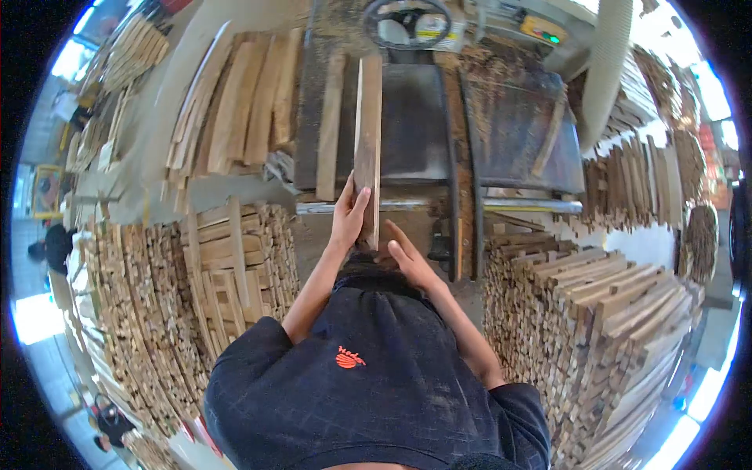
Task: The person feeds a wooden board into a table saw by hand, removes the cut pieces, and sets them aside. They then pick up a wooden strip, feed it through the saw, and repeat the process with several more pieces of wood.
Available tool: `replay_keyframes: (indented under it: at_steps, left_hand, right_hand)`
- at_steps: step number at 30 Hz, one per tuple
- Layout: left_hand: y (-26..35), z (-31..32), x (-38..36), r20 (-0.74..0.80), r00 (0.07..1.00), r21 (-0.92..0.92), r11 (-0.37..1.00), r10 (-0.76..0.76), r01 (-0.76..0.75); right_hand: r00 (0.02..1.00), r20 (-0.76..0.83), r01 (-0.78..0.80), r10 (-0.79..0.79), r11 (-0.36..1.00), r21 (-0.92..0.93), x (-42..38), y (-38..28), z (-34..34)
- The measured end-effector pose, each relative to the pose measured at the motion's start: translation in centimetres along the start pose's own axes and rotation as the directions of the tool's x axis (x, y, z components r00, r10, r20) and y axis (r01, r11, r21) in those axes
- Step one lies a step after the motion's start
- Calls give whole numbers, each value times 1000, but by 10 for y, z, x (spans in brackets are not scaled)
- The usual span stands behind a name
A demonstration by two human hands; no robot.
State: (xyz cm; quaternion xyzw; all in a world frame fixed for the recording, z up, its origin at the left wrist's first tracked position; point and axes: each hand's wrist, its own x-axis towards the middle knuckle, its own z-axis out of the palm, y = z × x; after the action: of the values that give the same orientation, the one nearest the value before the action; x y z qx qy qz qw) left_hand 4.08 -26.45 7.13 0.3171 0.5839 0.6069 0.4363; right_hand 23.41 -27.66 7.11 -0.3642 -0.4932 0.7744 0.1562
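Note:
A long wooden board [369, 125] stretches away from my body over the dark machine table [413, 117]. My left hand [350, 213] is closed round its near part from the left side, thumb on top. My right hand [409, 260] is just right of the board's near end, fingers extended and thumb apart, with nothing in it. Another narrow wooden strip [330, 125] lies on the table left of the board. A dark metal rail [453, 157] runs along the table to the right.
A handwheel [407, 22] and a hose [609, 70] are at the machine's far side. Sawdust and a wood strip [552, 133] lie on the right-hand table. Stacked lumber [145, 313] stands to the left, with more stacks [595, 329] to the right. A person [56, 247] is at far left.

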Motion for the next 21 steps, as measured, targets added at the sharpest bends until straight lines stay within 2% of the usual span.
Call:
replay_keyframes:
  at_steps: [2, 3, 4, 5, 6, 7, 8, 10, 11, 12, 13, 14, 16, 17, 18, 19, 21]
  left_hand:
    - [-8, 23, -1, 23, 989, 25, 989, -149, 149]
    - [-16, 32, -1, 38, 989, 163, 977, -142, 134]
    - [-19, 42, 1, 67, 988, 158, 979, -139, 128]
    - [-20, 51, 3, 73, 992, 481, 875, -107, 59]
    - [-22, 61, 7, 90, 994, 748, 664, -68, -22]
    - [-26, 72, 11, 113, 992, 743, 667, -60, -44]
    - [-34, 82, 17, 135, 986, 818, 550, 95, -165]
    - [-54, 95, 31, 220, 897, 919, 227, 383, -323]
    - [-71, 105, 41, 212, 902, 888, 311, 376, -339]
    - [-80, 116, 49, 180, 902, 868, 367, 393, -334]
    - [-82, 126, 56, 170, 911, 875, 368, 375, -315]
    - [-82, 136, 62, 158, 921, 880, 373, 355, -294]
    - [-82, 154, 75, 109, 930, 882, 398, 352, -254]
    - [-82, 161, 81, 59, 936, 881, 423, 346, -212]
    - [-82, 165, 85, 45, 936, 880, 429, 349, -202]
    - [-80, 168, 91, 40, 936, 889, 415, 349, -193]
    - [-73, 166, 103, 57, 933, 892, 402, 356, -207]
  right_hand:
    - [930, -190, 301, -315, 948, -100, -1, 1, 9]
    - [922, -214, 307, -324, 945, -110, 0, 3, 10]
    - [927, -275, 264, -255, 965, -6, 2, 10, 8]
    - [927, -327, 228, -184, 968, 101, 6, 21, 3]
    - [923, -368, 200, -112, 957, 211, 9, 30, -5]
    - [934, -356, 146, -34, 945, 294, 8, 42, -18]
    - [929, -366, 163, -47, 943, 292, 3, 41, -23]
    - [855, -442, 116, 271, 730, 673, 1, 39, -23]
    - [861, -436, 124, 261, 724, 679, 3, 38, -23]
    - [828, -425, 144, 366, 595, 791, 5, 39, -23]
    - [790, -395, 169, 468, 452, 876, 7, 39, -26]
    - [792, -395, 170, 465, 453, 875, 10, 40, -31]
    - [862, -373, 151, 344, 528, 836, 15, 34, -39]
    - [864, -371, 144, 341, 537, 831, 17, 27, -41]
    - [860, -385, 104, 335, 623, 775, 19, 22, -40]
    - [858, -397, 61, 326, 702, 709, 24, 18, -41]
    - [844, -438, 60, 309, 757, 650, 33, 8, -41]
